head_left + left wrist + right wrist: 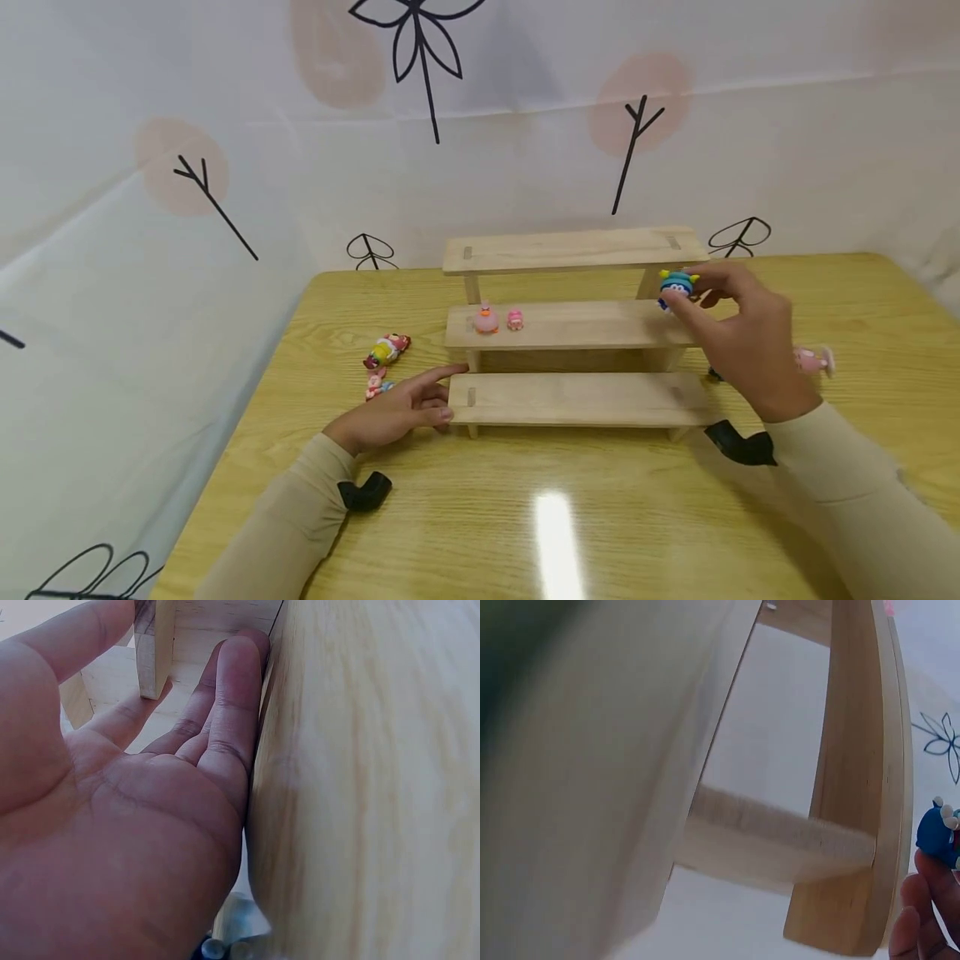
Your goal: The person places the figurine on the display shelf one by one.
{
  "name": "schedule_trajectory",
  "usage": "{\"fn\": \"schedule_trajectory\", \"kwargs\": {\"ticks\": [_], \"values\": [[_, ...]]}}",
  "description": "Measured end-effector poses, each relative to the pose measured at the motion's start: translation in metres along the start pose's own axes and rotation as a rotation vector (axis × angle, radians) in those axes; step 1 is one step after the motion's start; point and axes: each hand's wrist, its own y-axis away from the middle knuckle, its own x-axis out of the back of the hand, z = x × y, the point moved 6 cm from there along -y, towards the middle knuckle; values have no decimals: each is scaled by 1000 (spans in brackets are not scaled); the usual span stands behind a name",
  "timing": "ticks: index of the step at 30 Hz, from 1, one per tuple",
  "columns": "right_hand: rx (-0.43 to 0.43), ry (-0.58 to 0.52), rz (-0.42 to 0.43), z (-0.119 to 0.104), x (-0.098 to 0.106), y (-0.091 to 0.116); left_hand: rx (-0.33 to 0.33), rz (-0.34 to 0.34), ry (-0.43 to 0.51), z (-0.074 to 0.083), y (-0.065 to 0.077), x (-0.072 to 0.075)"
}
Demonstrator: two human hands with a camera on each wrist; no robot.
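Note:
My right hand (750, 333) pinches a small toy figure (677, 287) with a teal cap, yellow knobs and a blue-and-white face, held over the right end of the middle shelf (585, 321). The figure's blue body (934, 831) shows at the fingertips in the right wrist view. At the left end of the bottom shelf (577, 396) rests my left hand (401, 412), index finger stretched behind it and thumb near its front corner. Fairly straight fingers (236, 697) lie close to the board beside a wooden leg (154, 652). A pink round figure (486, 321) and smaller pink figure (515, 320) stand left on the middle shelf.
The top shelf (577, 250) of the three-step wooden stand rises at the back. Left of the stand lie a yellow-and-red figure (387, 351) and a pink-and-blue figure (377, 385). Another pink figure (813, 360) lies right, partly behind my right hand. A patterned cloth (525, 150) hangs behind the table.

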Motion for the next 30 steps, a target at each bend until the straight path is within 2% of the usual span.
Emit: {"fn": "schedule_trajectory", "kwargs": {"ticks": [9, 19, 30], "values": [[14, 29, -68, -16, -13, -1, -27, -15, -8, 1, -3, -1], [0, -49, -146, -25, -33, 2, -37, -15, 8, 0, -2, -1], [12, -95, -181, -40, -57, 0, -29, -18, 7, 1, -2, -2]]}}
